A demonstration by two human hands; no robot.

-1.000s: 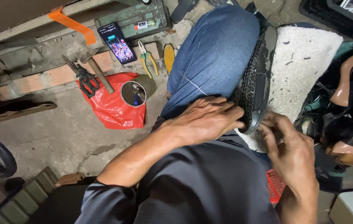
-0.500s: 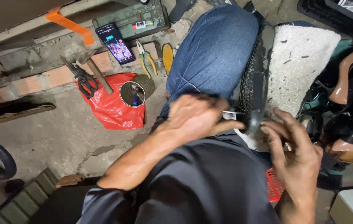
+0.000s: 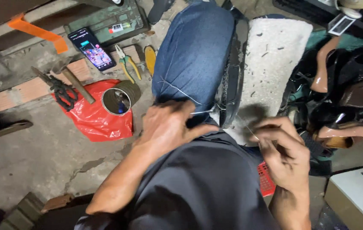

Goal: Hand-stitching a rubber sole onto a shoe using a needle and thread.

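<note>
Left hand [image 3: 168, 127] presses down on the black shoe [image 3: 231, 81] propped against the denim knee [image 3: 192, 51], fingers curled, steadying it. Right hand [image 3: 283, 151], since a second ago, has drawn back from the shoe's edge, fingertips pinched shut on a pale thread [image 3: 245, 125] now pulled taut: a stitch tightening.

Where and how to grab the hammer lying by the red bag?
Take the hammer by its wooden handle, near the free end that lies over the red bag. The head end sits against the dark coiled cord. The handle lies flat and diagonal, so come from above with the fingers across it; its lower right end looks clearest, though the tin can is close.
</note>
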